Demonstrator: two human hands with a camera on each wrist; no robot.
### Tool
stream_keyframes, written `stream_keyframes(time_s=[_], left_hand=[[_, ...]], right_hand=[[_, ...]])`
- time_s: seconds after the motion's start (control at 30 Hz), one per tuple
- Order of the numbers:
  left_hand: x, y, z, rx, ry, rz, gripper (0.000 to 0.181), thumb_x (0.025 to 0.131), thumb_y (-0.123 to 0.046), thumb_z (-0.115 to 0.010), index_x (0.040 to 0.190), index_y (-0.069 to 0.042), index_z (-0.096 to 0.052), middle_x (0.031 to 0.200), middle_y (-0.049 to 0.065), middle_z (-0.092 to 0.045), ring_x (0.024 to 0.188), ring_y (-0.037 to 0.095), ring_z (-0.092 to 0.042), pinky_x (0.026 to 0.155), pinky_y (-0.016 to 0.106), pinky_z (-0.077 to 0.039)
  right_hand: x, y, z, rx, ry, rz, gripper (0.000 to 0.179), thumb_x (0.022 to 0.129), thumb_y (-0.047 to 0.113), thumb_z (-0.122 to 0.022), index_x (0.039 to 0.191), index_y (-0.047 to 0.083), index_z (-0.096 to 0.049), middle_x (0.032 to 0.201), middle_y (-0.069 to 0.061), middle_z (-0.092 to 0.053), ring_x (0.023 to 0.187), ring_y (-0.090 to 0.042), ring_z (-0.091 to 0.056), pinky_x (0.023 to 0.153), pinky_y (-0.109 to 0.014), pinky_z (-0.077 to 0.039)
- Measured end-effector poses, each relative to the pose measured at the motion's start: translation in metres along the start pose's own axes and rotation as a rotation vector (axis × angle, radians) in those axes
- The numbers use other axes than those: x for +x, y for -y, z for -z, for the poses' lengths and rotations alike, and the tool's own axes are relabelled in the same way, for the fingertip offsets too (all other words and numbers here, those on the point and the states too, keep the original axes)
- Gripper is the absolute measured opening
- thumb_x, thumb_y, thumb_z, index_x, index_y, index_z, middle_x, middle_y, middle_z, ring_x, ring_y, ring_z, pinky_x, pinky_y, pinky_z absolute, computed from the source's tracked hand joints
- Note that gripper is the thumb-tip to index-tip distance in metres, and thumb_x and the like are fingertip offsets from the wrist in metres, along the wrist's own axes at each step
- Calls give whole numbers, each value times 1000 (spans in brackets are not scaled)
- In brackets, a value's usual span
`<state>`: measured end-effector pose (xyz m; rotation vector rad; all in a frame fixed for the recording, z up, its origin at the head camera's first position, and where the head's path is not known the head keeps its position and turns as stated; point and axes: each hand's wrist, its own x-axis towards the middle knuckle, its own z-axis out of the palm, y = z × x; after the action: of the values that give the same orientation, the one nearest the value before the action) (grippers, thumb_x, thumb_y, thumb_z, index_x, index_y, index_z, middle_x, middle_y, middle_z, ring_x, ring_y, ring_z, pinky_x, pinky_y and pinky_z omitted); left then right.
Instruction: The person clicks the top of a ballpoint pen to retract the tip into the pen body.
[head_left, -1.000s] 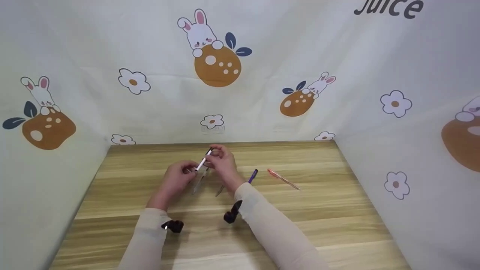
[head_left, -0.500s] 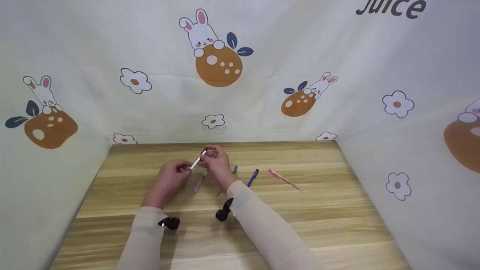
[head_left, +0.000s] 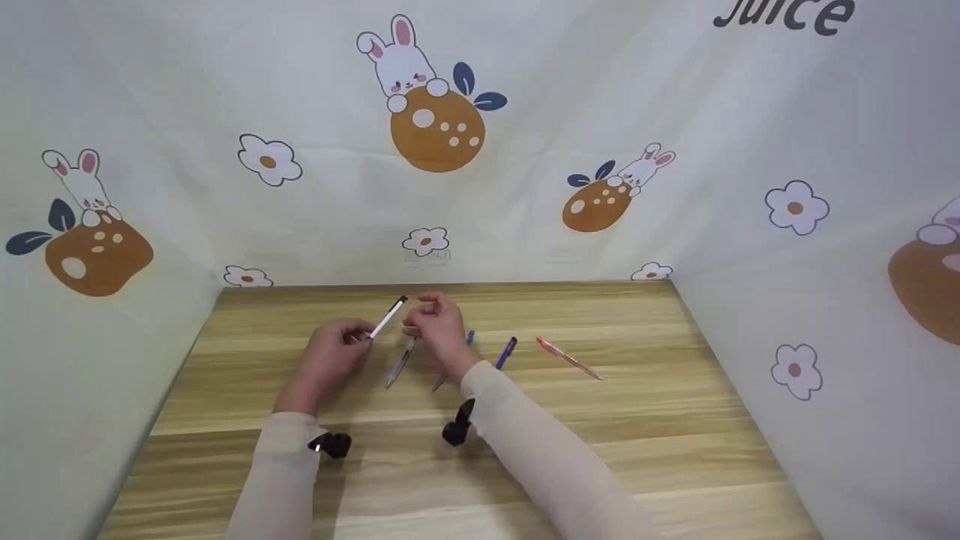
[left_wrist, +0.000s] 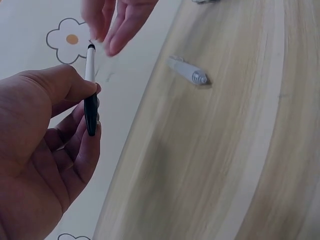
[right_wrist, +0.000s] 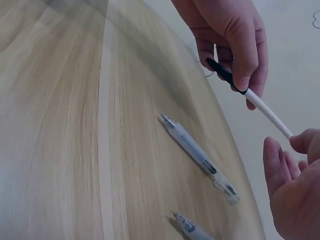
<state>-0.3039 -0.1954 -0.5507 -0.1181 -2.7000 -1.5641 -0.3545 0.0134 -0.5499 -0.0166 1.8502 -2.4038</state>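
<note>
My left hand (head_left: 337, 352) pinches a white pen (head_left: 387, 318) by its black end, between thumb and fingers, above the table. The left wrist view shows the pen's white barrel (left_wrist: 90, 67) pointing away from the palm, with a dark band near its far end. My right hand (head_left: 436, 326) hovers beside that far end, fingers loosely bent. In the right wrist view, its thumb (right_wrist: 306, 142) overlaps the barrel's end, so contact there is unclear. Below the hands lies a clear pen (head_left: 401, 364); a blue-ended pen (head_left: 470, 337) is partly hidden behind my right hand and wrist.
A purple pen (head_left: 507, 352) and an orange-red pen (head_left: 568, 358) lie to the right on the wood-grain table (head_left: 675, 450). Printed cloth (head_left: 525, 97) walls in the table's back and sides. Each wrist carries a small black camera.
My left hand has shifted left with the white pen. My right fingers, earlier on the pen's upper end, have come away from it in the head view, uncovering the black end.
</note>
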Motion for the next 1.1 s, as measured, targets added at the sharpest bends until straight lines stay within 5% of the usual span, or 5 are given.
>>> stream_keyframes(time_s=[0.23, 0.53, 0.77, 0.9, 1.1], left_hand=[[2, 12, 9, 44, 13, 8, 29, 103, -4, -72, 132, -3, -76, 111, 15, -71, 99, 27, -64, 83, 36, -57], [5, 26, 18, 126, 11, -7, 30, 103, -5, -72, 133, -6, -76, 111, 12, -72, 100, 27, -66, 87, 41, -58], [9, 33, 24, 204, 7, -66, 30, 102, -5, -75, 132, -2, -77, 109, 13, -74, 100, 29, -68, 91, 46, -57], [11, 37, 27, 240, 19, -105, 28, 102, -5, -75, 130, 0, -77, 108, 13, -73, 100, 29, -67, 91, 49, -56], [14, 42, 32, 275, 34, -80, 27, 103, -6, -75, 130, -3, -79, 109, 12, -71, 101, 29, -65, 90, 48, -54]], right_hand=[[-6, 9, 18, -97, 11, -7, 35, 99, -11, -69, 133, -2, -65, 102, -14, -70, 91, -24, -76, 86, -38, -67], [-20, 23, 40, -134, 106, 17, 34, 101, -7, -68, 135, -4, -63, 102, -10, -70, 110, -46, -74, 89, -43, -67], [-35, 26, 59, -187, 188, 24, 31, 102, -6, -70, 132, -2, -63, 105, -9, -69, 93, -21, -75, 87, -44, -67], [-43, 24, 70, -210, 235, 38, 30, 103, -4, -72, 132, -4, -63, 107, -10, -70, 96, -25, -76, 88, -47, -66], [-58, 26, 82, -259, 275, 51, 32, 103, -2, -74, 133, -3, -64, 111, -11, -71, 96, -21, -74, 92, -51, -65]])
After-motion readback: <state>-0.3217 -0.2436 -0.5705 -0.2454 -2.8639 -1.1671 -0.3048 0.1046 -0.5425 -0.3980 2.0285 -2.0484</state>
